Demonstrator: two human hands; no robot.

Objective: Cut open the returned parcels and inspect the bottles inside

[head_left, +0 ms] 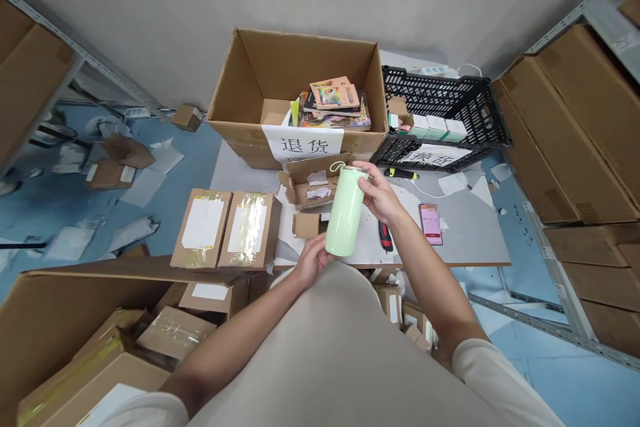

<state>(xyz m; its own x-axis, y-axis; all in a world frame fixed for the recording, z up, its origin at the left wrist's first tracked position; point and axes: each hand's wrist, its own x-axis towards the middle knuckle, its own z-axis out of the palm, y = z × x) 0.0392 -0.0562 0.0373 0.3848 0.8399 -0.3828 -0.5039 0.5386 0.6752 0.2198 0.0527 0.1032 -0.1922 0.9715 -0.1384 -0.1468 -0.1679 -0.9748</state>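
Note:
A pale green tumbler (345, 213) with a metal rim and a cord loop is held tilted over the table's front edge. My right hand (379, 195) is closed around its upper end. Low on the tumbler, my left hand (313, 260) grips the base from the left side. Just behind it lies an opened small cardboard box (300, 188) with white paper bits inside. A smaller brown carton (306, 225) sits left of the tumbler. To the right of it rests a red and black box cutter (385, 237), partly under my right wrist.
A large cardboard box (250, 137) with books stands at the back, beside a black crate (445, 140) holding small boxes. A phone (431, 224) lies at right. Two taped parcels (200, 227) sit at left. A big carton of parcels (120, 273) stands front left; shelves flank both sides.

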